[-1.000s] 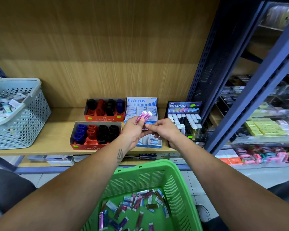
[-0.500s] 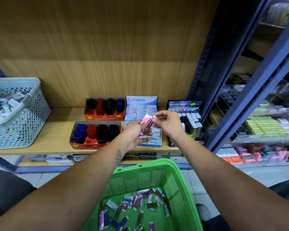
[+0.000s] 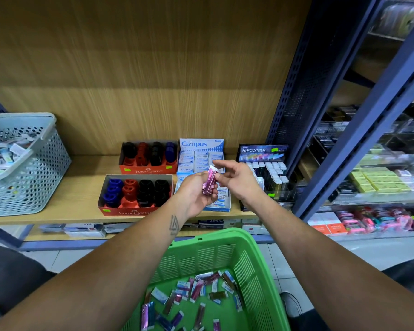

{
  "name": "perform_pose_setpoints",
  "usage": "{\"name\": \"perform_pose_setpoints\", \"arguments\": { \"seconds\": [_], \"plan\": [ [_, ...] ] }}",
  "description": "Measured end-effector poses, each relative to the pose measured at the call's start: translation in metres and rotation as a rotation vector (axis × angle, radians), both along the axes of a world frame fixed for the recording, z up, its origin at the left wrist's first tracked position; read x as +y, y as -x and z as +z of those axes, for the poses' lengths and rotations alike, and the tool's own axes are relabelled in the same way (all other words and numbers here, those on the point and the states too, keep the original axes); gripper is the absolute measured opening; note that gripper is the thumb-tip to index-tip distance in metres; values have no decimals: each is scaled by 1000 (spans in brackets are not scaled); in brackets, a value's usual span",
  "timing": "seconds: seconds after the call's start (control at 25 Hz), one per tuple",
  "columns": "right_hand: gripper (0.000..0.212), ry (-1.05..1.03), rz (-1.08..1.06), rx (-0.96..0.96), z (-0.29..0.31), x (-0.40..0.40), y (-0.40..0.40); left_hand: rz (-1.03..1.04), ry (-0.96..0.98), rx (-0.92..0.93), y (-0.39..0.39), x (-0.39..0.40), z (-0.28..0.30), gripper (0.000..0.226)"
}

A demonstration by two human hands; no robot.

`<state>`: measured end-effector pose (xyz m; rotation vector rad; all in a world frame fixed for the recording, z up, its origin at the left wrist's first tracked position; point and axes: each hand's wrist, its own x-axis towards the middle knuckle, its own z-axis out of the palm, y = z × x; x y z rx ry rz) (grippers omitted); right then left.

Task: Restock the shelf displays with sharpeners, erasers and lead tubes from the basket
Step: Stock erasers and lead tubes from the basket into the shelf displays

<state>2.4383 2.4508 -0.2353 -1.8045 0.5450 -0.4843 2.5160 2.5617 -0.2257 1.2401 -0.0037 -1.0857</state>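
Here left hand [image 3: 196,194] grips pink lead tubes [image 3: 209,179]; right hand [image 3: 237,180] open; green basket [image 3: 253,271] below.

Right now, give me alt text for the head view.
Left hand holds pink lead tubes over the shelf; right hand reaches for their top. Green basket of tubes below.

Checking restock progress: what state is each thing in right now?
Left hand: holds pink lead tubes.
Right hand: fingers loosely curled beside the tubes, holding nothing.
Green basket: still holds scattered tubes.
Front Faber-Castell sharpener box: full.
Hi-Polymer display: partly stocked.
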Motion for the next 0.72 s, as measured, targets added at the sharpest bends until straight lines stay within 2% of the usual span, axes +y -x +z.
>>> {"name": "perform_pose_setpoints", "arguments": {
  "seconds": [0.2,0.36,0.52,0.64,0.72],
  "plan": [
    [32,240,6,108,-3,3,-2,8,-103,-42,-1,-5,-1,20],
    [37,383,24,237,-10,13,-1,92,-249,-199,2,-13,-6,38],
    [39,352,68,194,-9,17,-3,176,-338,-357,0,-16,-14,43],
    [40,331,78,218,-5,19,-3,174,-300,-340,-1,-21,-13,37],
    [35,397,112,214,-5,18,-2,162,-308,-341,-3,-23,-16,37]
  ]
}}
